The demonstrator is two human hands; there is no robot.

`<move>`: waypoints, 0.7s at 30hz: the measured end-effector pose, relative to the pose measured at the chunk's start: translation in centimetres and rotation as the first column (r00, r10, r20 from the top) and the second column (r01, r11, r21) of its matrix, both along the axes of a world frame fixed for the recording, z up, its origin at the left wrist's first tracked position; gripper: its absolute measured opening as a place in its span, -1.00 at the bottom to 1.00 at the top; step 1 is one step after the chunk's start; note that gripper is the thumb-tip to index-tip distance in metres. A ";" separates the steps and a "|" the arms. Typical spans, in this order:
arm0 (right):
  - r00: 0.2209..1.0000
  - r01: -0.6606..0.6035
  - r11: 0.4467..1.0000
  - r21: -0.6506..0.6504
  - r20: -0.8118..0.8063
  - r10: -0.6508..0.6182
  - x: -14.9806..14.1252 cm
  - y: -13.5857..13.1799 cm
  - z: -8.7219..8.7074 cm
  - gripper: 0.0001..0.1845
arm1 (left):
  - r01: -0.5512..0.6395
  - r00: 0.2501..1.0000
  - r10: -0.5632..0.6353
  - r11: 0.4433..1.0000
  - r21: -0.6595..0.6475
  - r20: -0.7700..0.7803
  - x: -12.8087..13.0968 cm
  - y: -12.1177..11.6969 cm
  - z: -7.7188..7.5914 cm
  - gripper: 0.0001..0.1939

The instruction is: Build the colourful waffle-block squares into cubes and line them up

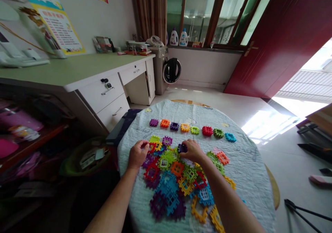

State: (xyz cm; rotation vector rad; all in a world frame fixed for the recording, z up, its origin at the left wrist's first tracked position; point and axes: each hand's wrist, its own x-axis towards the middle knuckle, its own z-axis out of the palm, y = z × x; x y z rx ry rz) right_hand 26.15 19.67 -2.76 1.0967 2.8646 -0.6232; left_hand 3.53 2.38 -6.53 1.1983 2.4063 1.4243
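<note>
Against right hand (193, 150), dark tile (182, 148)

Daylight comes thru the window (198, 16) and the doorway (308, 82) on the R, w/ glare on the floor (267, 117) blown out. Shelf (48, 132) lower L is v dim tbh. Wide-angle warp + blur @ edges.

Reference, tablecloth (250, 158) centre. On cloth: block pile (167, 186), six to seven o'clock; block row (195, 130) beyond, twelve. Desk (77, 65), ten. Washing machine (159, 68), eleven. Detergent bottles (184, 38) on windowsill (220, 50), twelve. Door (280, 39), one-to-two.
</note>
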 end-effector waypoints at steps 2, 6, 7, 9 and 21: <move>1.000 -0.021 1.000 0.001 0.006 0.021 -0.1 0.2 -0.1 -0.55 | 0.001 1.000 -0.001 1.000 0.002 -0.004 0.0 0.0 0.0 -0.77; 0.999 -0.026 1.000 0.010 0.029 0.026 -0.4 0.3 0.1 -0.57 | -0.001 1.000 0.001 1.000 -0.002 -0.004 0.1 0.0 0.1 -0.78; 0.999 -0.025 1.000 0.012 0.032 0.024 -0.5 0.3 0.2 -0.57 | 0.001 1.000 -0.001 1.000 -0.004 -0.006 0.1 0.0 0.1 -0.78; 0.999 -0.024 1.000 0.017 0.043 0.024 -0.7 0.3 0.3 -0.57 | 0.002 1.000 -0.002 1.000 -0.004 -0.010 0.2 0.0 0.2 -0.78; 0.987 -0.113 0.992 0.058 0.125 0.105 -1.8 1.1 1.1 -0.59 | 0.013 1.000 -0.014 1.000 -0.013 -0.023 0.2 0.1 0.3 -0.80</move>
